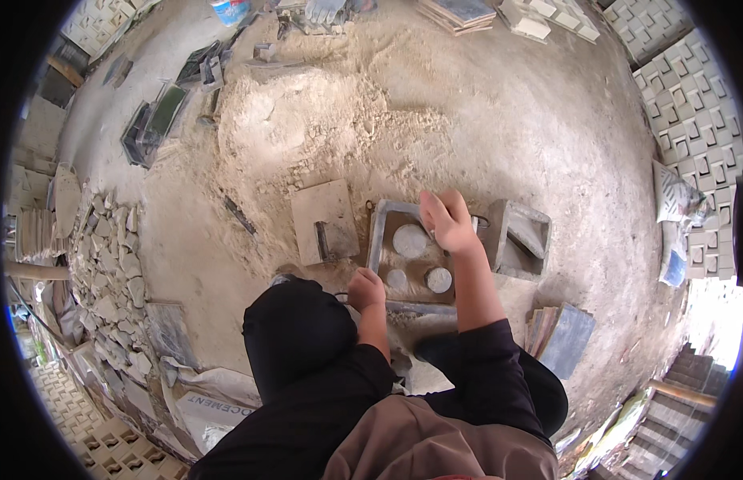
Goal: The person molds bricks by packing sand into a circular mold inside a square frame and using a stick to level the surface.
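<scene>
In front of me on the ground lies a grey rectangular mould frame (377, 240) with wire loops at its sides. Inside it are a large round disc (410, 240), a smaller raised disc (438, 279) and a small flat disc (397, 278), amid brown dusty material. My left hand (366, 290) is closed at the frame's near left corner, beside a wire loop; what its fingers hold is hidden. My right hand (449, 222) is closed in a fist over the far right corner, and I cannot make out what is in it.
Left of the mould lies a square board (325, 222) with a dark handle. A grey box-shaped mould (522, 240) stands close on the right. Beyond is a heap of pale powder (283, 120). Rubble (107, 272) lies far left, flat plates (566, 340) near my right knee.
</scene>
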### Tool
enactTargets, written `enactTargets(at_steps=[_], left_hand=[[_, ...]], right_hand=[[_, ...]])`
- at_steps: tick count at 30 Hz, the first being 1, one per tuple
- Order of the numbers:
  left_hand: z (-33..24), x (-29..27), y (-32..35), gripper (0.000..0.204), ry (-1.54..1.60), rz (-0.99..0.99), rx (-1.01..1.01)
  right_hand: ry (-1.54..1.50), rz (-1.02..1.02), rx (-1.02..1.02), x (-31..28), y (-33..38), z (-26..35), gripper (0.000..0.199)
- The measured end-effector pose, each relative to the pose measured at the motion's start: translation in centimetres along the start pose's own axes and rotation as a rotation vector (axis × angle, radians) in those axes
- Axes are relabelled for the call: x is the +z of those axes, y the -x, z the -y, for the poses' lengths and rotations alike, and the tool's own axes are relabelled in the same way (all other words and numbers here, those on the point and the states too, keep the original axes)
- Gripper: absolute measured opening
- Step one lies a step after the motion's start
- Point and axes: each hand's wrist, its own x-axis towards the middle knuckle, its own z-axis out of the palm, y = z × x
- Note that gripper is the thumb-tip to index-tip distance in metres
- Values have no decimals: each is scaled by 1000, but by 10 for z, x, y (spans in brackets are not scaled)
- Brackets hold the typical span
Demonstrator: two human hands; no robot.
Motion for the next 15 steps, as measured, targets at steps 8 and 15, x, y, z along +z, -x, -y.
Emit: enactTargets(at_steps=[8,15], left_hand=[[-6,-8,-4,35,15,-12,-31],[-14,-20,-1,39,47,163,-95]], right_hand=[[82,-7,-183,1,16,-1,37],[149,341,-310,-24,32,-4,31]])
